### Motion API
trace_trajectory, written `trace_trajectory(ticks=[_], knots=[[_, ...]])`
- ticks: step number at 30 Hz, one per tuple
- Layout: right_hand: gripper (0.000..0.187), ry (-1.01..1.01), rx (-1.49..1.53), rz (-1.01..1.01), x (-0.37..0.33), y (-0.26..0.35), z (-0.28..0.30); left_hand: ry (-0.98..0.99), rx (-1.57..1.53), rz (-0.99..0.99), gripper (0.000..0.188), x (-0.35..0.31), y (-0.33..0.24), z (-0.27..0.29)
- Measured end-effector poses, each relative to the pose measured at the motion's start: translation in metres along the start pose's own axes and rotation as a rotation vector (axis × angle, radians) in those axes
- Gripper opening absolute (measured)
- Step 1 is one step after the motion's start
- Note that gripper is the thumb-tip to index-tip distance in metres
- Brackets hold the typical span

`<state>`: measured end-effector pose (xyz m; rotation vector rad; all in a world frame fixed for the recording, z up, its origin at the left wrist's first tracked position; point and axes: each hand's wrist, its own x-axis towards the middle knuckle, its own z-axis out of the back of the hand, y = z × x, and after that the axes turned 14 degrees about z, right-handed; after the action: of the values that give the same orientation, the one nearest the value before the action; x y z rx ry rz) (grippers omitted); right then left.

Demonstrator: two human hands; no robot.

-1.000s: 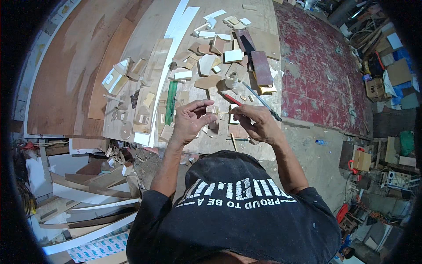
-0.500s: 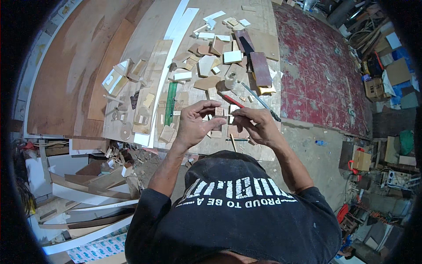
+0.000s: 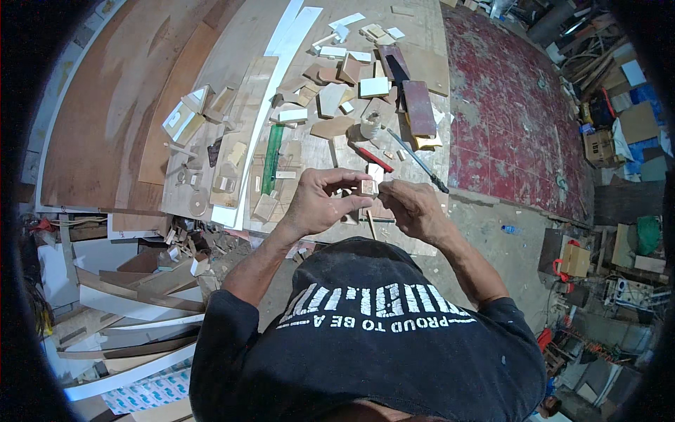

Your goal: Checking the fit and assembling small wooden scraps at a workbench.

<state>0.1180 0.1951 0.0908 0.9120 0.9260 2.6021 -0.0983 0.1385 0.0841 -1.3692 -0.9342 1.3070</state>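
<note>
My left hand (image 3: 320, 205) pinches a small wooden block (image 3: 367, 188) between thumb and fingers, with its pale square face turned up. Close against the block's right side, my right hand (image 3: 415, 209) has its fingers curled together; whatever they grip is hidden. Just beyond the hands lies a red tool (image 3: 374, 160), slim and long. A thin blue rod-like tool (image 3: 416, 160) with a dark end rests to its right. Below the block, a narrow wooden stick (image 3: 371, 225) lies on the workbench (image 3: 309, 151).
Wood offcuts (image 3: 330, 98) crowd the bench's far middle, around a pale container (image 3: 370, 126). A green strip (image 3: 271, 165) and long white strips (image 3: 264, 112) lie to the left. Dark red boards (image 3: 420, 109) sit at the right. Stacked panels (image 3: 140, 302) fill the lower left.
The small block has moved slightly right and been turned, so its square face now shows. My right hand's fingers have curled in closer beside it.
</note>
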Motion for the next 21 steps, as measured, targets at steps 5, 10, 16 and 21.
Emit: trace_trajectory(ticks=[5, 10, 16, 21], knots=[[0.014, 0.000, 0.012, -0.071, 0.005, -0.004, 0.002, -0.017, 0.004, 0.028, 0.033, 0.002, -0.012, 0.002], [0.011, -0.094, -0.015, -0.069, 0.011, -0.025, 0.010, -0.053, -0.197, -0.059, 0.031, 0.014, -0.014, -0.002], [0.016, -0.051, -0.068, 0.111, 0.027, -0.006, 0.018, 0.024, -0.152, 0.027, 0.036, 0.007, -0.023, 0.010], [0.017, 0.036, -0.112, 0.102, 0.034, -0.009, 0.020, 0.026, -0.045, -0.030, 0.036, 0.016, -0.023, 0.019]])
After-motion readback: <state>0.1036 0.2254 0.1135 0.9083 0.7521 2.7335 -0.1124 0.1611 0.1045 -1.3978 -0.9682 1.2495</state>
